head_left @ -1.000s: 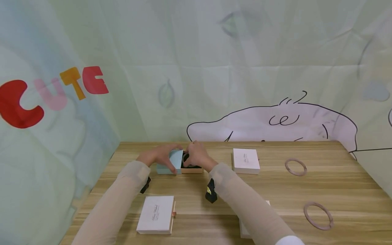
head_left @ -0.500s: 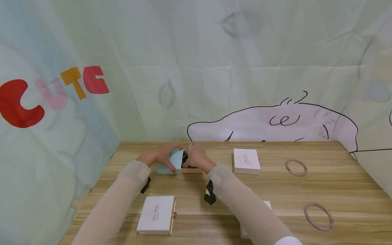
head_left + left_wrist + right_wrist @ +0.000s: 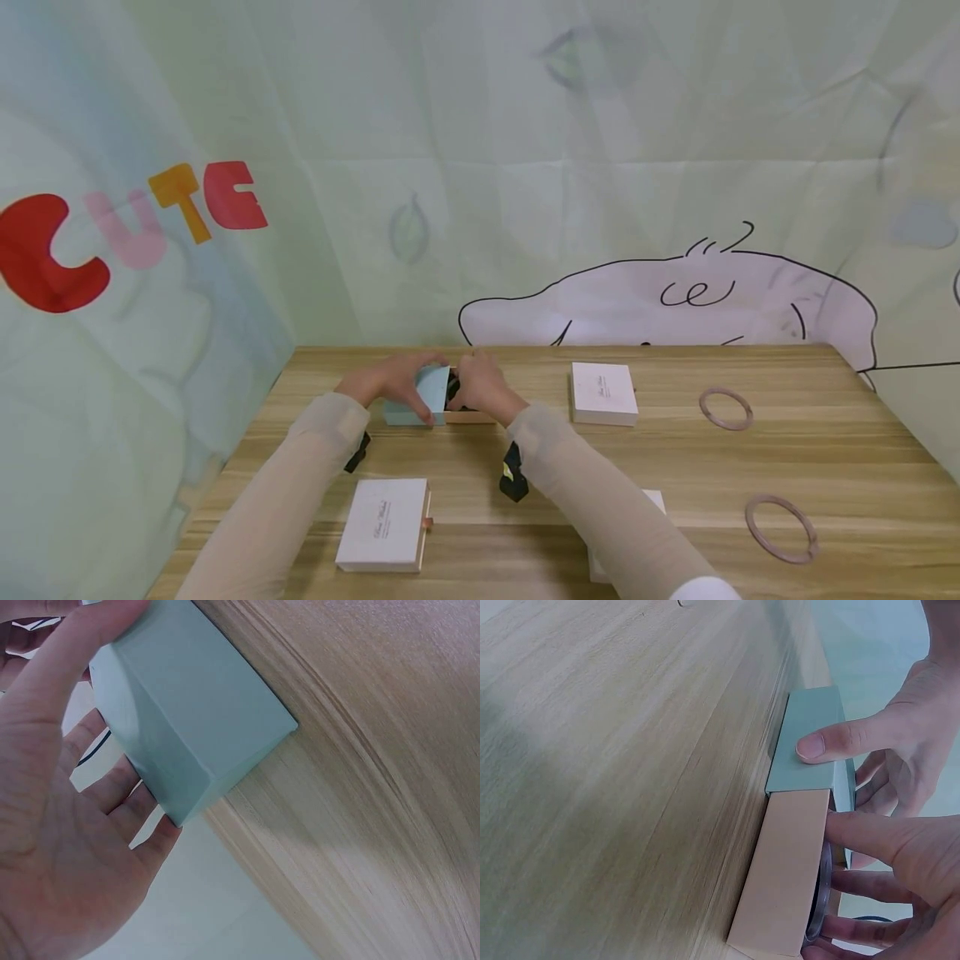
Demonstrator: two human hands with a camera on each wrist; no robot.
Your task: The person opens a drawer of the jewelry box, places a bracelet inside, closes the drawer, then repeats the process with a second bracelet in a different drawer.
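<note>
Near the table's back edge lies a light blue box sleeve (image 3: 431, 389), its peach-sided drawer (image 3: 784, 862) pulled out to the right. My left hand (image 3: 397, 382) grips the sleeve, thumb on the front side and fingers at the back, as the left wrist view also shows. Inside the drawer, my right hand (image 3: 482, 385) holds a greyish bangle (image 3: 821, 896) between thumb and fingers. Only the bangle's edge shows in the right wrist view; the hand covers most of it. The drawer's lining looks black in the head view.
White boxes lie at front left (image 3: 382, 525) and back right (image 3: 603, 392). A third white box (image 3: 654, 502) is mostly hidden by the right forearm. Two mauve bangles lie on the right side, a back bangle (image 3: 702, 407) and a front bangle (image 3: 806, 533).
The right hand has shifted slightly left and lower in the drawer, and its wrist has turned a little. The left hand and the sleeve have stayed put.
</note>
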